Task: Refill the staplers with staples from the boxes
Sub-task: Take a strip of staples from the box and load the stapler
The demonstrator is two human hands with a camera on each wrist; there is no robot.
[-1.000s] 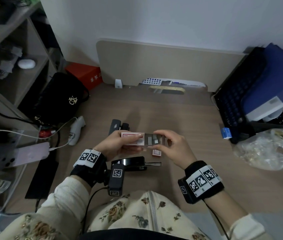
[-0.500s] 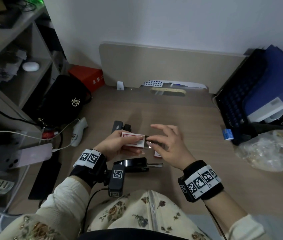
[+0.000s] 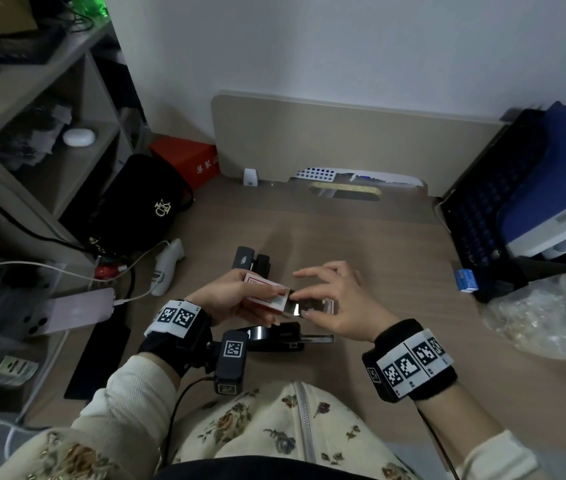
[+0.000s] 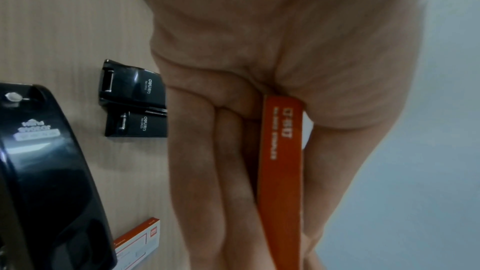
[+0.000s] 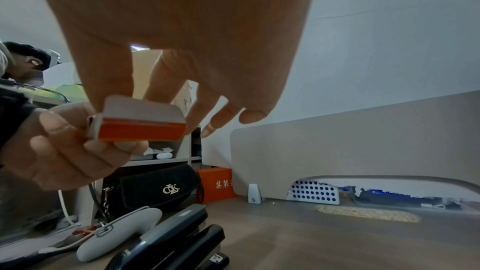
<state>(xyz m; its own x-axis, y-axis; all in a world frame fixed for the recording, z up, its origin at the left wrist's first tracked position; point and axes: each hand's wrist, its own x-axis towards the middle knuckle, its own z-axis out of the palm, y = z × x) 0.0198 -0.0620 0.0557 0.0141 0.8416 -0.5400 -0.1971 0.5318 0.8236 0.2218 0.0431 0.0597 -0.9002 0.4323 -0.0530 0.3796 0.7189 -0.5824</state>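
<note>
My left hand [image 3: 269, 303] grips a red-and-white staple box [image 3: 261, 284], seen edge-on as an orange strip [image 4: 281, 171] in the left wrist view. The box's inner tray [image 3: 312, 305] sticks out to the right with silver staples showing. My right hand [image 3: 300, 304] pinches that tray [image 5: 140, 122] between thumb and forefinger, other fingers spread. Below the hands a black stapler [image 3: 274, 337] lies open on the desk, its metal rail [image 3: 316, 338] pulled out. Two more black staplers [image 3: 252, 259] lie just beyond the hands. A second staple box [image 4: 137, 241] lies on the desk.
A black handbag [image 3: 136, 209], a red box [image 3: 188, 161] and a white handheld device [image 3: 167, 268] sit at left, with a phone [image 3: 73, 311] on a cable. A plastic bag [image 3: 544, 313] and blue crate [image 3: 482, 216] crowd the right. A beige divider [image 3: 326, 140] backs the desk.
The right hand let go of the tray's far end, laid its fingers over the tray near the box mouth, and now pinches it there. The left hand keeps holding the box.
</note>
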